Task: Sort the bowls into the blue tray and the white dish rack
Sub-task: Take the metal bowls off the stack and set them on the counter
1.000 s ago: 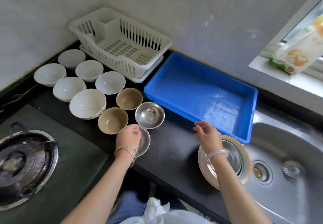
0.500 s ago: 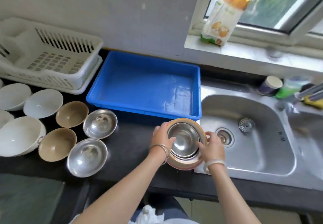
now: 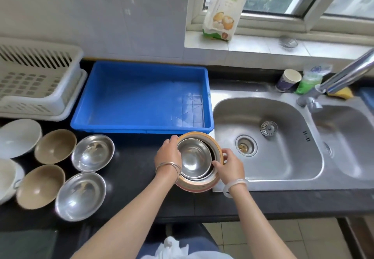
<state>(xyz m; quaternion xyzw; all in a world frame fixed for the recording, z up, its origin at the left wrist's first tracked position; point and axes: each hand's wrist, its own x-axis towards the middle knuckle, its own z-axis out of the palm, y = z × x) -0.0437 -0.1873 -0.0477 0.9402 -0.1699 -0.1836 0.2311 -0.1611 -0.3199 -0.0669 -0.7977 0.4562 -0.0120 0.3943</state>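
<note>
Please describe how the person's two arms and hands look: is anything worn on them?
Both forearms are bare, with no sleeves in view. The left hand has several thin silver bangles around its wrist. The right hand has one pale, translucent bangle around its wrist. No rings or gloves can be seen.

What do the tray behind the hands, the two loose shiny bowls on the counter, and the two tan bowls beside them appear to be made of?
Blue tray: likely moulded plastic, glossy, with a uniform colour and rolled rim.
Shiny bowls: apparently stainless steel, polished, showing mirror-like reflections.
Tan bowls: possibly ceramic or melamine, matte; the picture cannot settle which.
</note>
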